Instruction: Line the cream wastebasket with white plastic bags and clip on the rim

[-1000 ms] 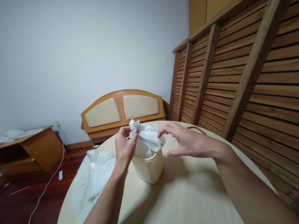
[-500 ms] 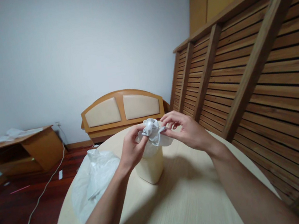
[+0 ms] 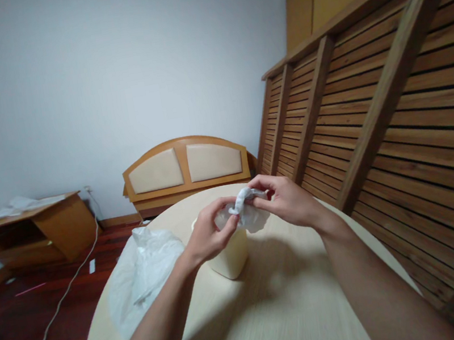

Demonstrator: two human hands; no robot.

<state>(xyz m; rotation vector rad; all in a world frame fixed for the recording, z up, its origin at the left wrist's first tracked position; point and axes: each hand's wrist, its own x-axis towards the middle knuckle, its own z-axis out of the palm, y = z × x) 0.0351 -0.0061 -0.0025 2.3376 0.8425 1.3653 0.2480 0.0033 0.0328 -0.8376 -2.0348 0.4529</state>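
Bag (image 3: 258, 221) was pinched by left hand (image 3: 210, 233) and right hand (image 3: 287, 199), both nearly closed | bin (image 3: 231, 260) was partly hidden | tearing was risked by hard pulling

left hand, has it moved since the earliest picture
Yes: the left hand has shifted to the right and slightly lower in view, judged against the fixed headboard.

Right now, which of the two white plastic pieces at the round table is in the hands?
The bunched piece, pinched between the left hand and right hand; the other piece lies spread on the table, at its left.
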